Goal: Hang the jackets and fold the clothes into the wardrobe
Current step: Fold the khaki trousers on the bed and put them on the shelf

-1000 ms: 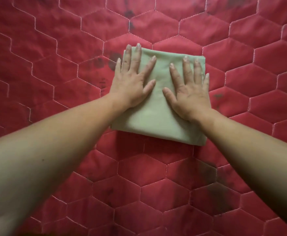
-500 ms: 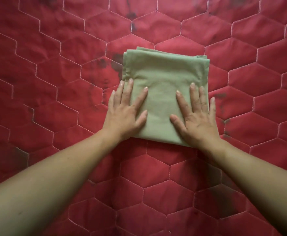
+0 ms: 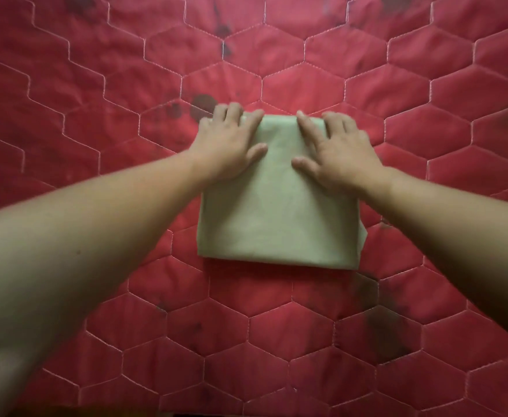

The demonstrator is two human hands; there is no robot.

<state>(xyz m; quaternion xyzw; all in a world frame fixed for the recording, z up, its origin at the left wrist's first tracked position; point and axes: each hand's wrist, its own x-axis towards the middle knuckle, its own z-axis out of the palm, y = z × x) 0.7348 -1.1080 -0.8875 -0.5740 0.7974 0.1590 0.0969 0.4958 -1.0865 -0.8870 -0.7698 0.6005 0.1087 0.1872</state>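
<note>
Plainly, the folded green cloth (image 3: 279, 212) lies as a near-square packet on the red quilted cover (image 3: 427, 85), its near edge towards the person and both hands on its far half. The left hand (image 3: 228, 145) rests over the far-left corner, partly on the cover. The right hand (image 3: 341, 155) rests on the far-right part. Neither has a grip on the cloth: fingers are spread wide, palms down, pressing and holding nothing.

The likely trouble, as I judge it, is in the lift. The packet is several soft layers with nothing pinning them. If it is taken up by one edge or dragged across the quilting, the layers may slide and the fold open. The near-right corner already shows a little layer peeping out. Uneven pressure from the two palms could also skew the edges. Dark stains (image 3: 203, 102) mark the cover just beside the left hand; whether they would transfer I cannot say.

Much is hidden. The far edge is covered by the fingers, and blur leaves it unclear whether their tips tuck over it. What garment this is cannot be told. No wardrobe, jackets or other clothes are in view.
</note>
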